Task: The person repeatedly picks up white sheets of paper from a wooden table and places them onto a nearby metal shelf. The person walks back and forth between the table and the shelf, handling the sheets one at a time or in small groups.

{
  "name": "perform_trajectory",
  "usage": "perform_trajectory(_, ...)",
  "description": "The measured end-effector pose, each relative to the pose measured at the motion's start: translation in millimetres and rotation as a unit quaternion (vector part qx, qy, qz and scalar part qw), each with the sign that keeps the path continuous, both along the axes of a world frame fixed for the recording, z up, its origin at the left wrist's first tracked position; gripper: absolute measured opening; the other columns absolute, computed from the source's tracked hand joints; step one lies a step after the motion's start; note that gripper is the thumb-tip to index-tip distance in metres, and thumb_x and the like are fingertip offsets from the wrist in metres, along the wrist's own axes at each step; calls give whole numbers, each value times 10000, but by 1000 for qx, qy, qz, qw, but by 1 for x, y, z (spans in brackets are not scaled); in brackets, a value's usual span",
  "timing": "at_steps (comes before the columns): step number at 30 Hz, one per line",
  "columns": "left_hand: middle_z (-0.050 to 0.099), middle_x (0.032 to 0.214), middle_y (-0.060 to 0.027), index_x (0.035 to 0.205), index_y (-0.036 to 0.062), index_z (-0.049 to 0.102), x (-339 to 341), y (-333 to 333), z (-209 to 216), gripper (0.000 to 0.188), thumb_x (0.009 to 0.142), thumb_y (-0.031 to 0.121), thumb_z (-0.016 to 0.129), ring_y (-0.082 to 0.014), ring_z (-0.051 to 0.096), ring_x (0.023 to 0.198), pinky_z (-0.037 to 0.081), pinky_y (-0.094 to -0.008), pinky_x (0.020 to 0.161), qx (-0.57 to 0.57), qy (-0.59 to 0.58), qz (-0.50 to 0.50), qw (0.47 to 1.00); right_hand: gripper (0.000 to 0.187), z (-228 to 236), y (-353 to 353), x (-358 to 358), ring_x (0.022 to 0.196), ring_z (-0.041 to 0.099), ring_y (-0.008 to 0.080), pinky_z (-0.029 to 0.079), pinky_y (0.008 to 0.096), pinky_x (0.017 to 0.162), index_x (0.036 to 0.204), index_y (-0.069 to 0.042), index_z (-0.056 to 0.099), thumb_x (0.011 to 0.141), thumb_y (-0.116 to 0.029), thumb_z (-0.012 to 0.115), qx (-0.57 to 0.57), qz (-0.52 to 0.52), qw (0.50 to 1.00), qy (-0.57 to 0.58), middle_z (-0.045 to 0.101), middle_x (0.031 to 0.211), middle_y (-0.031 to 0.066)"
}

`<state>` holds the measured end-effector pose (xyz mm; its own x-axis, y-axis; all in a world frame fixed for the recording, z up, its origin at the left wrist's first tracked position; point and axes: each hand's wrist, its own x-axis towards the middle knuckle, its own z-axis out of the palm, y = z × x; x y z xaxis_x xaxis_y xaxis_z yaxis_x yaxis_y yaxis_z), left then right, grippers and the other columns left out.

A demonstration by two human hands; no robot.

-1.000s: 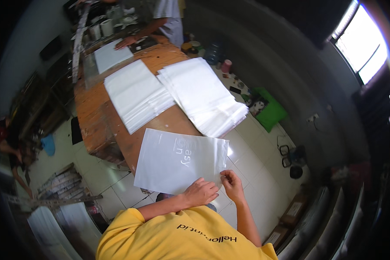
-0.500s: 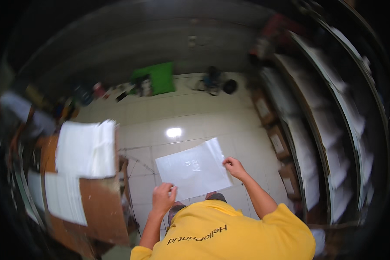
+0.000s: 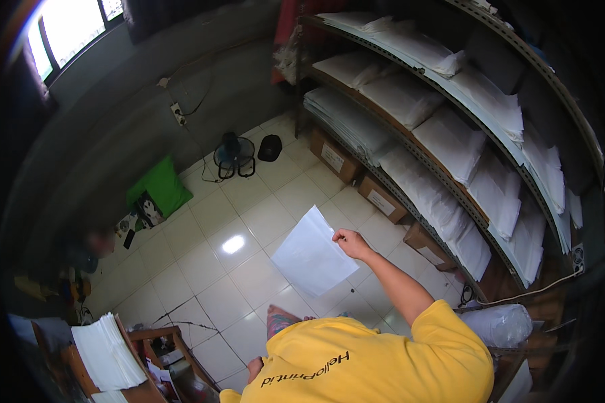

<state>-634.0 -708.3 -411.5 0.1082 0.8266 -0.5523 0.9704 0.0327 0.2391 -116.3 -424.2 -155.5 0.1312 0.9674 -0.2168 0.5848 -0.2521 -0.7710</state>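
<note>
My right hand (image 3: 351, 244) is closed on the edge of a flat, whitish plastic bag (image 3: 312, 255), holding it out over the tiled floor in front of me. The bag hangs tilted, with one corner pointing away toward the wall. Down by the yellow shirt is my left hand (image 3: 254, 368), away from the bag. Only a small part of it shows beside the shirt's edge, and its fingers cannot be made out.
Shelves at the right carry stacked white plastic bags (image 3: 444, 138), with cardboard boxes (image 3: 381, 199) below. A clear plastic-wrapped roll (image 3: 497, 325) lies near my right elbow. White sheets (image 3: 107, 352) stand at the lower left. A fan (image 3: 234, 156) and green pillow (image 3: 160, 185) sit by the wall.
My left hand has left the bag and dropped back beside my body. The right hand keeps hold of the bag. My view has turned right toward the shelves.
</note>
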Motion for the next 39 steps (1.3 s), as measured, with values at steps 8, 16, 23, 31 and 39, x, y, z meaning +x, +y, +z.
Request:
perform_trajectory(8, 600, 697, -107, 860, 7, 560, 64, 149, -40, 134, 861, 140, 546, -212, 574, 541, 454, -333, 478, -57, -312, 480, 818, 237, 17, 163, 54, 952, 646, 318, 498, 387, 843, 1005, -42, 649, 832, -56, 487, 33, 98, 992, -65, 677, 1002, 165)
perform_trajectory(16, 516, 635, -43, 869, 37, 531, 207, 420, 74, 107, 907, 137, 528, -119, 475, 494, 399, -253, 440, -75, -416, 577, 699, 237, 44, 354, 114, 968, 640, 305, 491, 380, 848, 1028, -44, 645, 854, -58, 485, 7, 195, 979, -60, 677, 1019, 153)
perform_trajectory(23, 555, 740, -63, 935, 3, 562, 293, 559, 123, 175, 935, 177, 542, -90, 468, 561, 417, -232, 515, 1, -458, 535, 710, 169, 62, 582, 288, 926, 572, 174, 458, 297, 832, 990, -41, 629, 889, -44, 493, 96, 125, 987, 6, 635, 972, 75)
perform_trajectory(31, 534, 623, -51, 876, 51, 521, 379, 465, 61, 104, 891, 154, 514, -154, 526, 486, 406, -264, 413, -155, -263, 700, 646, 152, 84, 769, 537, 899, 549, 151, 463, 311, 803, 990, -69, 630, 901, -115, 516, 163, 3, 985, -58, 603, 939, 35)
perform_trajectory(39, 608, 770, -67, 988, -8, 570, 475, 570, 88, 232, 953, 214, 510, -146, 577, 631, 468, -279, 578, -180, -312, 599, 715, 123, -172, 707, 540, 828, 551, 230, 450, 384, 756, 886, -67, 601, 894, -119, 490, 141, -152, 965, -160, 590, 853, 92)
